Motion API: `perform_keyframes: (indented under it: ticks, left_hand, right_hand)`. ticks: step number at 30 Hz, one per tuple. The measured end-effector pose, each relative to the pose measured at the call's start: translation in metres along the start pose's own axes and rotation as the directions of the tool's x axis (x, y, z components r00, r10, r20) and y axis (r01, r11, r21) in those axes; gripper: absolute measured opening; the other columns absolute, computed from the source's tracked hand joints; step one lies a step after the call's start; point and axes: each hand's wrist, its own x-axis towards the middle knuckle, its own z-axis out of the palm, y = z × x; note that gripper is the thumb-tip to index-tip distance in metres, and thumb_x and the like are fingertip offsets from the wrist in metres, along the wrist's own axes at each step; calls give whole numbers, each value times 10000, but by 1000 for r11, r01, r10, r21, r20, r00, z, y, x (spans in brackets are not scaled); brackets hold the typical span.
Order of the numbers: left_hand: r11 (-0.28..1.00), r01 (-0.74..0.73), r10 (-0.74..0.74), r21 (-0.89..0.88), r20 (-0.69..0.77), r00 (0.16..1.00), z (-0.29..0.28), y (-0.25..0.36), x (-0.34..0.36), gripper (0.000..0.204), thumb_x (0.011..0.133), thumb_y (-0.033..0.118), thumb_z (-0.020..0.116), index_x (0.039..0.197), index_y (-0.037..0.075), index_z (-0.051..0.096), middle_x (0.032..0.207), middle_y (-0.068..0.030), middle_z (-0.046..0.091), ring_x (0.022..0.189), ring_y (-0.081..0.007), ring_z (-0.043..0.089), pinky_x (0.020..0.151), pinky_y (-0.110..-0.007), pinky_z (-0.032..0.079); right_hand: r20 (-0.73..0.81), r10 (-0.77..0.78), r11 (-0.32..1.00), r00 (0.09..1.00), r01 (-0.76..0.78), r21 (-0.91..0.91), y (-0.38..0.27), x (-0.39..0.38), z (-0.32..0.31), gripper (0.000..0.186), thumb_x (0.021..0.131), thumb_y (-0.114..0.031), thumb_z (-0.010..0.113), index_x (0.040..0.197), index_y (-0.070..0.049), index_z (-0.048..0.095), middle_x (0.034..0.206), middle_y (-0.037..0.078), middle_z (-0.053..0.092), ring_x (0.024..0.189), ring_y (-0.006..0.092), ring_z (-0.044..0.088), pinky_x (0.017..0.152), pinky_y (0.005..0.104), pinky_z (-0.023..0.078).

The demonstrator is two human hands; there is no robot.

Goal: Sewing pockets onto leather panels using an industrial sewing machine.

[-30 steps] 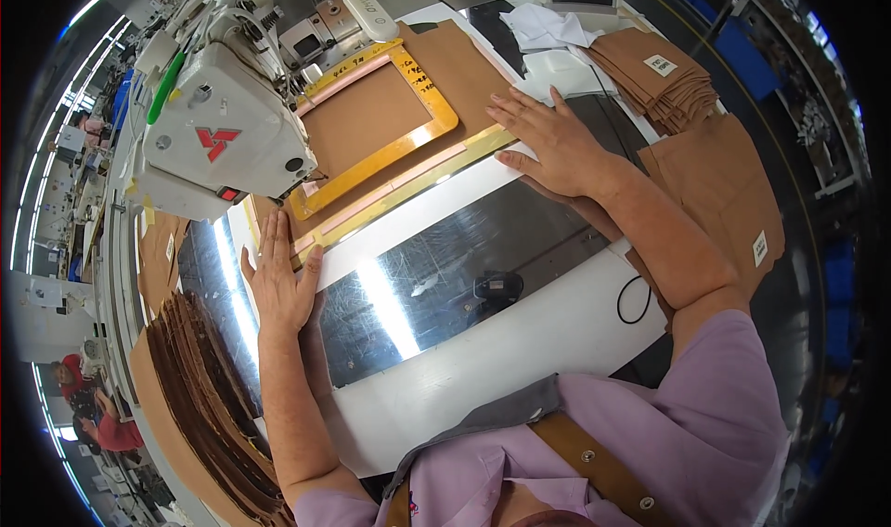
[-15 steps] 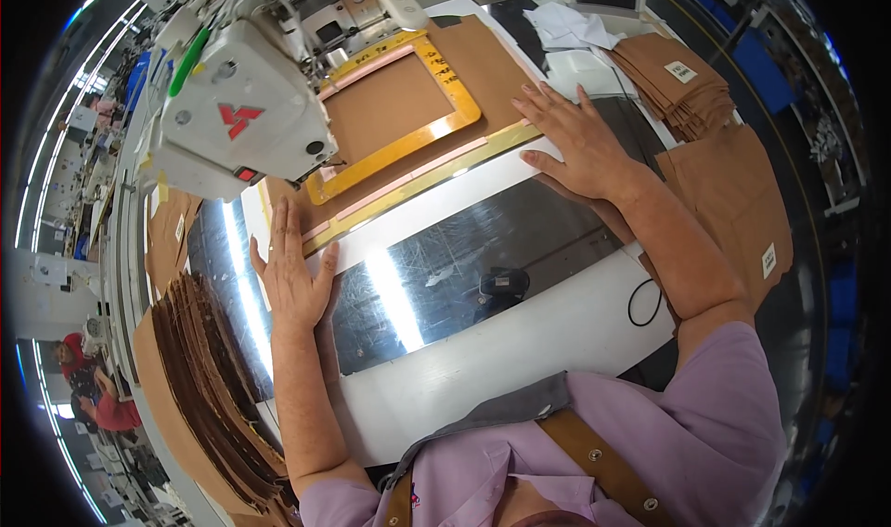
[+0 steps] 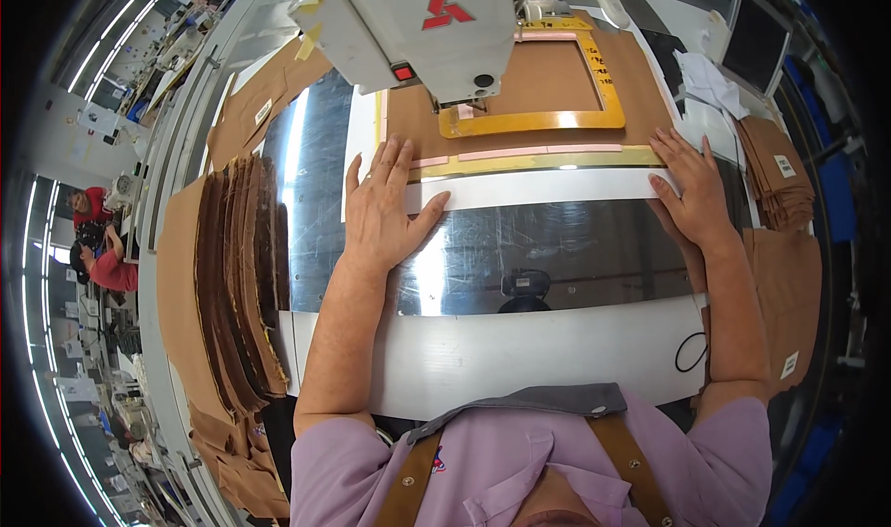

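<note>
My left hand (image 3: 382,207) lies flat, fingers stretched, at the near left corner of a brown fabric piece (image 3: 520,146) and the white sheet (image 3: 548,184) along its near edge. Across from it, my right hand (image 3: 694,193) rests with fingers apart on the right end of the same edge. Between them runs a yellow strip (image 3: 557,159) with pink pads (image 3: 538,150). A yellow frame (image 3: 534,124) sits on the fabric beneath the white sewing machine head (image 3: 445,35), which hides part of it. Neither hand holds anything.
Shiny metal plate (image 3: 557,248) covers the table before me. Brown fabric stacks stand at left (image 3: 190,295) and right (image 3: 784,286), with another pile (image 3: 775,169) behind. A white cloth (image 3: 710,81) and a monitor (image 3: 756,39) are at the far right. A black cord loop (image 3: 679,352) lies near my right forearm.
My view has turned, so the machine and table appear straighter and farther right. Both hands still rest at the near edge of the fabric, fingers stretched out.
</note>
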Motion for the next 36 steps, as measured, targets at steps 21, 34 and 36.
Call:
perform_keyframes:
  ticks: [21,34,36]
  left_hand:
    - [993,75,-81,90,67,994,-2,-3,9,701,987,532,542,1427,-10,613,1469,-172,622,1436,-288,527,1277,-516,146]
    - [1000,24,-24,9,41,999,-1,-4,14,633,990,479,546,1453,52,608,1504,-157,594,1474,-261,478,1273,-516,173]
    - [999,37,-37,3,95,995,-1,-4,14,608,988,464,552,1442,66,625,1486,-156,610,1455,-263,503,1274,-515,176]
  right_hand:
    - [23,74,996,997,-75,49,7,-6,11,630,1046,-518,540,1503,-85,535,1602,105,484,1531,241,381,1272,600,178]
    - [-16,90,996,996,-89,31,9,-5,19,640,1055,-554,494,1496,-93,547,1605,92,477,1545,259,347,1281,588,177]
    - [2,104,994,995,-104,19,9,-6,19,633,1053,-553,498,1483,-94,561,1593,86,493,1533,264,362,1280,588,178]
